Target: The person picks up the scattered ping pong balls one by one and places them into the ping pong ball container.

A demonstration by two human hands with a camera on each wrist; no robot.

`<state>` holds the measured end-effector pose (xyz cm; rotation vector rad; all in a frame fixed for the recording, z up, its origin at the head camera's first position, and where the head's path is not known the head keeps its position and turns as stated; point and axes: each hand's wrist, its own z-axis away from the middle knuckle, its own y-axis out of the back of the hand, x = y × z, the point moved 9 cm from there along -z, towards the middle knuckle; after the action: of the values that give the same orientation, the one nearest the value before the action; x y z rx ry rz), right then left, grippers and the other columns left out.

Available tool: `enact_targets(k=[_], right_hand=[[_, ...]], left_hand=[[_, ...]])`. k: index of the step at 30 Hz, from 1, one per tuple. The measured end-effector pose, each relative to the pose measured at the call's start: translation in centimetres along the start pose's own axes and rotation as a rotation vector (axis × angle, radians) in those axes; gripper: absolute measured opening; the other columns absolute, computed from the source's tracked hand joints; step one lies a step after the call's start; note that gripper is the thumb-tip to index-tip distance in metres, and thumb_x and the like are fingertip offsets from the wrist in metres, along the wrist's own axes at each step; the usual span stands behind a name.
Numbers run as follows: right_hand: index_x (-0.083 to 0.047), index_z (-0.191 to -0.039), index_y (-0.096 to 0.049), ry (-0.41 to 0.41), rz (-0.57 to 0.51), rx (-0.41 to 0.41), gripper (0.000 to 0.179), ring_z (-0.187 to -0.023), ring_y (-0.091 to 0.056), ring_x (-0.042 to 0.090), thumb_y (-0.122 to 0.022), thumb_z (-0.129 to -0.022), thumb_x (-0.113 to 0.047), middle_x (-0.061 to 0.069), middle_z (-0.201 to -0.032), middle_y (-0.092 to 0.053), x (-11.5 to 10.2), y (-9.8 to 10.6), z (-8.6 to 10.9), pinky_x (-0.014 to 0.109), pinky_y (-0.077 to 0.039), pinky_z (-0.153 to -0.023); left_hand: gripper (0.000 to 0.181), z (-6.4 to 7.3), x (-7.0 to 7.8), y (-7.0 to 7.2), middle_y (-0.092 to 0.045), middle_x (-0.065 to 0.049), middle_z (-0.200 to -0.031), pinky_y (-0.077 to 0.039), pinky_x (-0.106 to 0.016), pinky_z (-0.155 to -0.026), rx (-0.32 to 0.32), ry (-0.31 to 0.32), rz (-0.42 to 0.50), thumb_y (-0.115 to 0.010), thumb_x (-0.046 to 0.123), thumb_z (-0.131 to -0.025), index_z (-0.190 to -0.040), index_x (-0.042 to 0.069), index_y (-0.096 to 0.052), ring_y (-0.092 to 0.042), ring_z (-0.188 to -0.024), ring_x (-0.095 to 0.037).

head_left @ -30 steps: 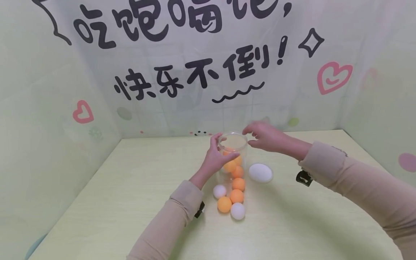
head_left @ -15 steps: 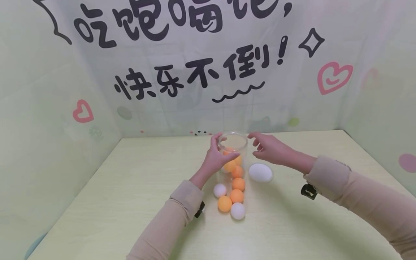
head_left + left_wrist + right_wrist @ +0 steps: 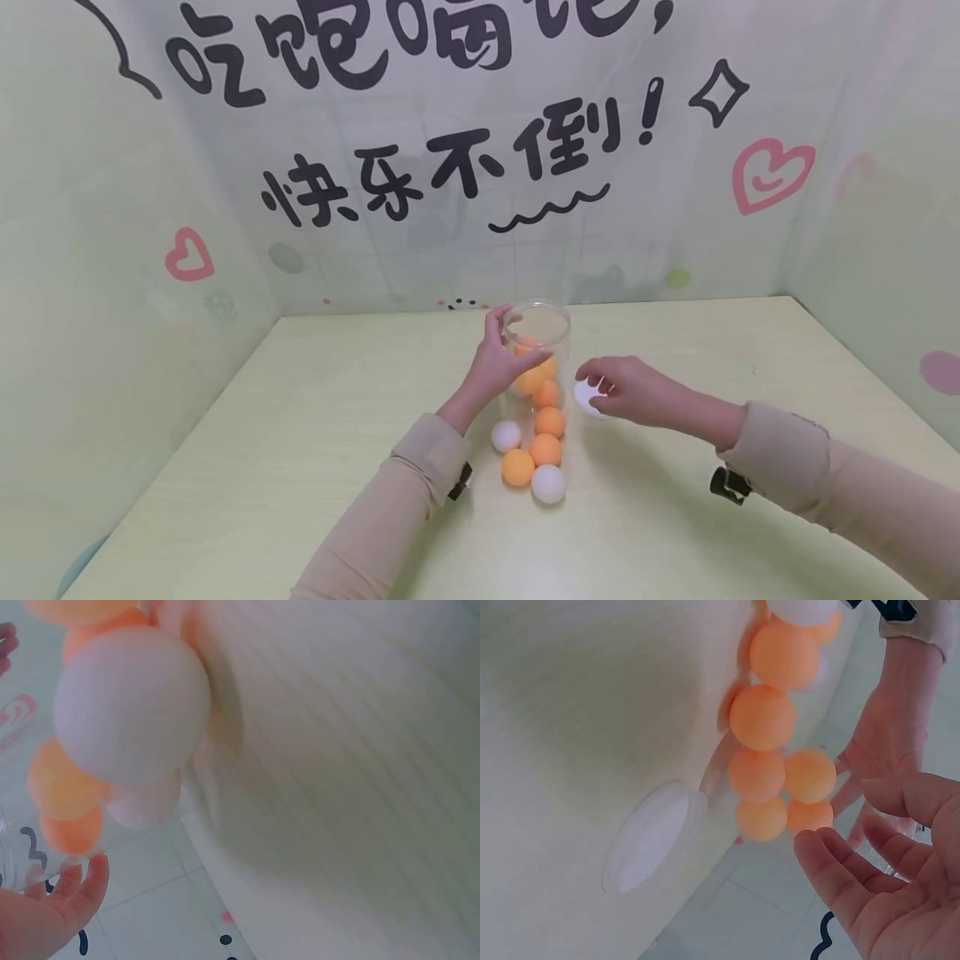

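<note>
On the table (image 3: 360,400), I am gripping the part-filled jar (image 3: 551,343) with my left hand (image 3: 498,365), poising my right hand (image 3: 637,390) parted and empty, five balls (image 3: 546,451) remaining outside.

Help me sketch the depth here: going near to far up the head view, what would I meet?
Frontmost white ball → leftmost white ball → white oval disc → table's back edge → lettered backdrop.

the right hand (image 3: 636,392) covers part of the white disc (image 3: 586,398), the left hand (image 3: 497,367) hides some of the jar (image 3: 557,335), the wall writing (image 3: 341,46) runs off the head view's upper edge, and a white ball (image 3: 802,609) is cut off by the right wrist view's top.
</note>
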<state>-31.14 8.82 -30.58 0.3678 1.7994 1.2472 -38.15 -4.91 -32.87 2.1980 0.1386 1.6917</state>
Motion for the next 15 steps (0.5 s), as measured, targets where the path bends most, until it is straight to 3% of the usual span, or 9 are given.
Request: enact_targets(k=[4,11,15], right_hand=[[0.002,-0.105,-0.059,0.058,0.022,-0.017,0.027,-0.08,-0.057,0.018,-0.065,-0.08,-0.004,0.01,-0.092,-0.062,-1.0,-1.5,0.9,0.027,-0.05,-0.068],[-0.003,-0.106,-0.061,0.228,0.068,-0.07,0.03,-0.074,-0.055,0.015,-0.069,-0.078,-0.009,0.007,-0.09,-0.06,-3.7,-4.8,2.4,0.021,-0.046,-0.064],[-0.008,-0.111,-0.06,0.232,0.046,-0.132,0.035,-0.069,-0.049,0.009,-0.07,-0.078,-0.012,0.004,-0.09,-0.058,-4.5,-6.3,2.9,0.019,-0.043,-0.061]], left_hand=[[0.084,-0.1,0.0,0.0,-0.038,-0.008,-0.141,-0.034,-0.045,-0.101,-0.001,-0.001,-0.002,-0.074,0.023,-0.076,-0.139,0.015,-0.019,-0.037,-0.126,-0.034],[0.084,-0.2,0.0,-0.1,-0.038,-0.008,-0.14,-0.037,-0.045,-0.099,0.001,-0.005,-0.005,-0.074,0.023,-0.076,-0.139,0.015,-0.019,-0.038,-0.123,-0.033],[0.084,-0.2,-0.1,-0.1,-0.037,-0.008,-0.14,-0.035,-0.044,-0.1,-0.001,-0.01,-0.003,-0.074,0.024,-0.076,-0.139,0.015,-0.019,-0.037,-0.125,-0.033]])
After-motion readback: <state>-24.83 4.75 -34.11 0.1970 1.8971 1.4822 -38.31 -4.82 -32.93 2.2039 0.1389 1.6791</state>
